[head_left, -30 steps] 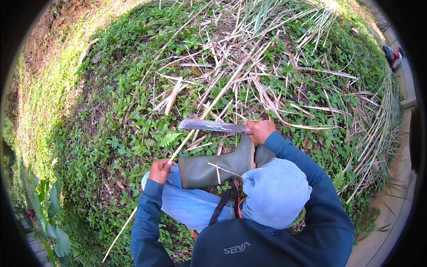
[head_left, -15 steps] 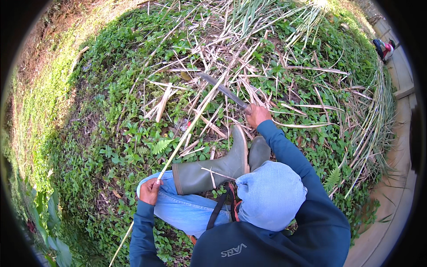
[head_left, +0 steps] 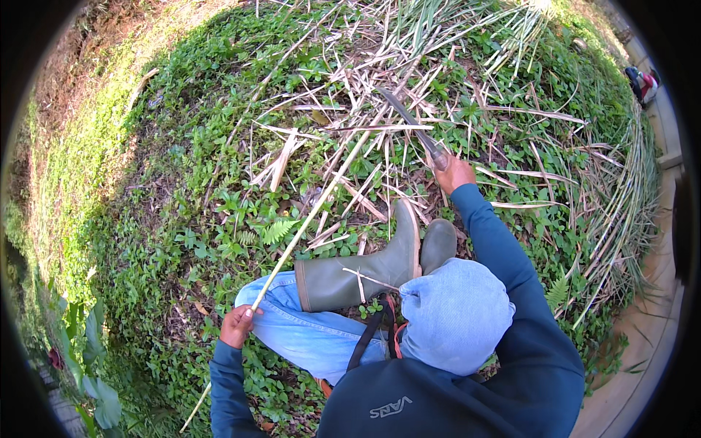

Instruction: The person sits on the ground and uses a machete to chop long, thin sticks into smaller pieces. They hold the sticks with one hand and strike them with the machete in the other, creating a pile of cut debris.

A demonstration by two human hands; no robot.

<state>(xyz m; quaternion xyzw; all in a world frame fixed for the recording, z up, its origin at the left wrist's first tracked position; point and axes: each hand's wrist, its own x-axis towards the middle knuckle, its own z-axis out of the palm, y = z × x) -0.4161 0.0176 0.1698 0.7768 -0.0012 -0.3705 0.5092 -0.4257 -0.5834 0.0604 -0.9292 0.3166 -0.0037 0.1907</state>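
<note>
My left hand [head_left: 237, 325] is closed round a long, pale, slender stalk [head_left: 316, 210] beside my bent knee. The stalk slants up and away to the right over my boot shaft, and its other end trails behind my left sleeve. My right hand [head_left: 454, 174] grips the handle of a machete [head_left: 400, 109], its dark, slightly curved blade pointing away and to the left. A dry, tan strip of husk [head_left: 376, 128] lies level across the blade and by the stalk's far end; whether it is still attached I cannot tell.
My green rubber boots [head_left: 350, 281] rest on leafy ground cover [head_left: 175, 219]. Dry husk strips [head_left: 285, 162] litter the ground ahead. Green stalks [head_left: 522, 33] lie at the far right, more long stalks [head_left: 621, 190] along the right, beside a pale concrete edge [head_left: 661, 321].
My right hand and the machete have moved away and to the right, off the stalk. A husk strip now lies across the blade. My left hand still holds the stalk, slightly lower in view.
</note>
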